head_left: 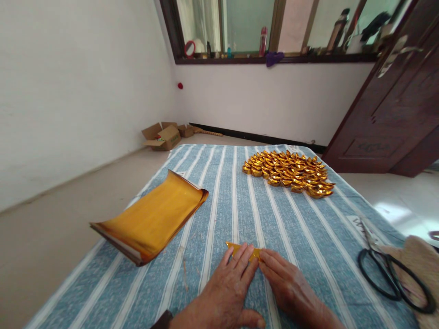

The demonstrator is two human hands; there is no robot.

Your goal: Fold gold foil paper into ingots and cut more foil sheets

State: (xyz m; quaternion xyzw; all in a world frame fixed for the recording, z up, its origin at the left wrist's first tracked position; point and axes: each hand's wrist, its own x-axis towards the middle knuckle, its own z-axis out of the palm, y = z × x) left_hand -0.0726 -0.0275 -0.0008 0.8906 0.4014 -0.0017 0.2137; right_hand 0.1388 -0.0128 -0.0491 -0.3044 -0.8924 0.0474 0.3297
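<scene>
Crosswise, right of the gold foil stack, lies a folded gold foil strip, its middle beneath the left hand, fingers flat and unclosed, its right end touching the right hand, whose grip I cannot tell.

Both hands touch a gold strip

Gold colours the strip, the sheets and the glinting folded pieces, against a cloth of mottled blue with white stripes, while the scissors' handles are black, the door dark reddish-brown, the wall whitish and the rag purple.
</scene>
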